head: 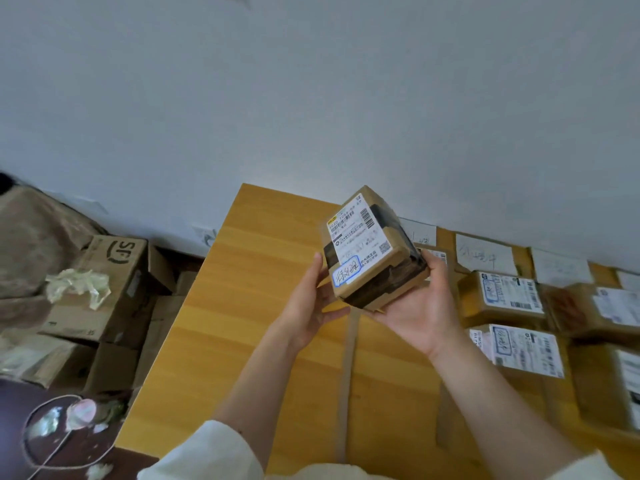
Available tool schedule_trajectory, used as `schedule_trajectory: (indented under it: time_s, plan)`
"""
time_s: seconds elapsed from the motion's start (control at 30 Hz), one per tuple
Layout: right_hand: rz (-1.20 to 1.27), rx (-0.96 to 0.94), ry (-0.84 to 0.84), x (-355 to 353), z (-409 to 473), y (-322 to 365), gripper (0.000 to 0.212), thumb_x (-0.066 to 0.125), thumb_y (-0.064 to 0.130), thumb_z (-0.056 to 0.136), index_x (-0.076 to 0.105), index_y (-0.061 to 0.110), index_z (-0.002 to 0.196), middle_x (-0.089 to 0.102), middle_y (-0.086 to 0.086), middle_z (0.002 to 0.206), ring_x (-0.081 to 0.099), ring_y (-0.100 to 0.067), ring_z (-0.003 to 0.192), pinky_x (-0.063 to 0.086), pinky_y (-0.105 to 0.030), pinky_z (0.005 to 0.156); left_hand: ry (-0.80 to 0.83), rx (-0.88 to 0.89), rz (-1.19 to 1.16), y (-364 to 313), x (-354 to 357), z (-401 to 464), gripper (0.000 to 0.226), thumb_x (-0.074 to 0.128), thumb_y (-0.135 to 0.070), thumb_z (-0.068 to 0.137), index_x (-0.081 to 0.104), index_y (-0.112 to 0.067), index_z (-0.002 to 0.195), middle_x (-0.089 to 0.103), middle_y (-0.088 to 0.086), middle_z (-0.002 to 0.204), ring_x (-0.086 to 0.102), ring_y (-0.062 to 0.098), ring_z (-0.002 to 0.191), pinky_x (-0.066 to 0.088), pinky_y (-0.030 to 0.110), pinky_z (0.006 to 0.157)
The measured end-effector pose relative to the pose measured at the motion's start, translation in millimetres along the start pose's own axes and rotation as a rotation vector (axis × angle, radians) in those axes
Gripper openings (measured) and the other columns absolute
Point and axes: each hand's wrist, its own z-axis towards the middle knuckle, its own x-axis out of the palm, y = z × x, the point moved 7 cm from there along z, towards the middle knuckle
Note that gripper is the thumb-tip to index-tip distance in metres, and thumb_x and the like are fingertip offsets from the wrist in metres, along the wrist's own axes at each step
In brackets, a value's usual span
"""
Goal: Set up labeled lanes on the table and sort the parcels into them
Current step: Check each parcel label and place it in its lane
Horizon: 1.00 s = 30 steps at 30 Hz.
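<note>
I hold a small cardboard parcel [372, 251] up above the wooden table [242, 306]. It bears a white shipping label and a blue-bordered sticker with handwriting, and dark tape runs round it. My left hand [313, 306] presses its left side. My right hand [420, 308] cups it from below and to the right. A strip of tan tape [348, 379] runs along the table under the parcel, marking a lane. White paper lane labels [485, 255] lie at the table's far edge. Sorted parcels [502, 297] [523, 348] sit in the lanes on the right.
Left of the table, on the floor, stands a pile of cardboard boxes, one marked SF [117, 271], with crumpled clear plastic [78, 284] on top. A dark surface with a cord [52, 434] lies at the lower left. A plain wall rises behind.
</note>
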Motion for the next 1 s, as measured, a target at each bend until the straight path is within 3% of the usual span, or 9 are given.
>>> schedule_trajectory:
  time_s: [0.1, 0.23, 0.37, 0.47, 0.6, 0.7, 0.77, 0.9, 1.0]
  plan:
    - [0.057, -0.003, 0.01, -10, -12, 0, 0.067, 0.041, 0.063, 0.089, 0.054, 0.02, 0.139, 0.054, -0.018, 0.14, 0.046, -0.04, 0.132, 0.031, -0.06, 0.11, 0.019, 0.009, 0.028, 5, 14, -8, 0.052, 0.036, -0.06, 0.094, 0.06, -0.027, 0.126, 0.073, -0.005, 0.109, 0.063, 0.016, 0.106, 0.05, 0.046, 0.097]
    - [0.087, 0.007, 0.046, -20, -29, 0, 0.069, 0.039, 0.064, 0.088, 0.057, 0.019, 0.137, 0.056, -0.018, 0.138, 0.05, -0.038, 0.129, 0.042, -0.055, 0.101, 0.041, 0.028, 0.068, 12, 33, -19, 0.053, 0.037, -0.063, 0.093, 0.059, -0.028, 0.127, 0.07, -0.004, 0.118, 0.061, 0.019, 0.115, 0.049, 0.046, 0.099]
    - [0.176, 0.019, 0.062, -32, -45, -3, 0.071, 0.039, 0.066, 0.089, 0.055, 0.018, 0.138, 0.053, -0.019, 0.141, 0.054, -0.039, 0.125, 0.045, -0.054, 0.097, 0.034, 0.053, 0.117, 18, 49, -26, 0.049, 0.04, -0.06, 0.093, 0.061, -0.028, 0.124, 0.073, -0.009, 0.109, 0.064, 0.015, 0.106, 0.051, 0.041, 0.095]
    - [0.198, 0.055, 0.009, -47, -58, -4, 0.069, 0.043, 0.064, 0.087, 0.06, 0.016, 0.134, 0.054, -0.019, 0.139, 0.048, -0.039, 0.13, 0.039, -0.054, 0.105, 0.011, 0.069, 0.172, 22, 60, -31, 0.045, 0.042, -0.058, 0.093, 0.064, -0.029, 0.118, 0.073, -0.009, 0.105, 0.064, 0.013, 0.099, 0.049, 0.036, 0.091]
    - [0.072, 0.078, -0.137, -76, -73, -2, 0.059, 0.05, 0.048, 0.088, 0.055, 0.013, 0.136, 0.056, -0.02, 0.137, 0.049, -0.036, 0.13, 0.035, -0.053, 0.11, -0.054, 0.079, 0.211, 32, 63, -35, 0.047, 0.042, -0.059, 0.093, 0.063, -0.027, 0.12, 0.074, -0.004, 0.108, 0.064, 0.018, 0.103, 0.045, 0.04, 0.1]
    - [-0.171, 0.089, -0.249, -101, -83, 2, 0.049, 0.051, 0.047, 0.09, 0.06, 0.015, 0.126, 0.062, -0.017, 0.129, 0.056, -0.03, 0.121, 0.041, -0.049, 0.106, -0.111, 0.07, 0.261, 44, 59, -39, 0.041, 0.046, -0.054, 0.092, 0.066, -0.025, 0.113, 0.076, 0.0, 0.099, 0.067, 0.016, 0.093, 0.051, 0.034, 0.086]
    - [-0.336, 0.136, -0.281, -113, -91, -1, 0.055, 0.053, 0.058, 0.086, 0.062, 0.016, 0.121, 0.067, -0.013, 0.121, 0.06, -0.027, 0.116, 0.046, -0.044, 0.1, -0.143, 0.047, 0.311, 55, 57, -43, 0.042, 0.05, -0.053, 0.091, 0.065, -0.022, 0.114, 0.075, 0.003, 0.101, 0.068, 0.016, 0.092, 0.052, 0.031, 0.079]
    - [-0.482, 0.231, -0.292, -135, -107, -14, 0.07, 0.065, 0.064, 0.069, 0.06, 0.018, 0.121, 0.071, -0.01, 0.113, 0.061, -0.027, 0.113, 0.049, -0.044, 0.1, -0.179, -0.01, 0.364, 81, 55, -45, 0.047, 0.054, -0.053, 0.088, 0.063, -0.017, 0.118, 0.074, 0.008, 0.107, 0.067, 0.023, 0.105, 0.054, 0.036, 0.087]
    - [-0.451, 0.257, -0.295, -147, -116, -21, 0.07, 0.069, 0.06, 0.067, 0.059, 0.014, 0.12, 0.068, -0.014, 0.114, 0.06, -0.029, 0.113, 0.051, -0.041, 0.093, -0.184, -0.043, 0.373, 94, 59, -46, 0.05, 0.054, -0.053, 0.088, 0.06, -0.015, 0.12, 0.073, 0.009, 0.107, 0.069, 0.019, 0.096, 0.053, 0.028, 0.072]
